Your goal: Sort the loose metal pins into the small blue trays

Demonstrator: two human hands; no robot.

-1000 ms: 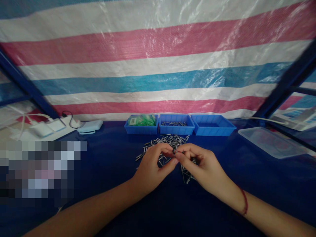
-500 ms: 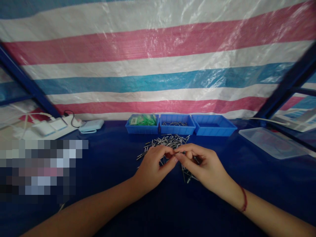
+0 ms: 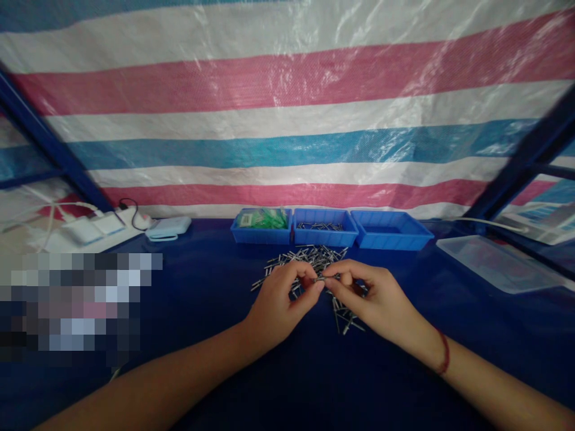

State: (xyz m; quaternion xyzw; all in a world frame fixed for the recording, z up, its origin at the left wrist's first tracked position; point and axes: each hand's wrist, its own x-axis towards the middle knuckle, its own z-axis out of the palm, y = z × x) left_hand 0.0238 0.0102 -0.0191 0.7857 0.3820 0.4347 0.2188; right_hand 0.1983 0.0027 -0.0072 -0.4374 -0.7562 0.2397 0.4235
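Observation:
A small metal piece, seemingly a blind rivet (image 3: 319,279), spans the narrow gap between my fingertips. My left hand (image 3: 281,299) pinches one end of it with thumb and index finger. At the other end, my right hand (image 3: 371,293) does the same, its remaining fingers curled in. Below and behind both hands lies a loose pile of silvery blind rivets (image 3: 314,256) with long thin pins. Several rivets (image 3: 345,320) stick out toward me under the right hand. My fingers cover part of the pile and most of the held rivet.
Three blue bins stand behind the pile: the left bin (image 3: 260,239) holds green plastic packets, the middle bin (image 3: 326,238) loose rivets, the right bin (image 3: 395,239) nothing visible. A clear lid (image 3: 494,263) lies right. At left are a power strip (image 3: 90,234) and a light-blue case (image 3: 168,228).
The fingertips of my two hands have parted slightly, so more of the rivet between them shows. Both hands keep their pinch in nearly the same place. The view has shifted a little.

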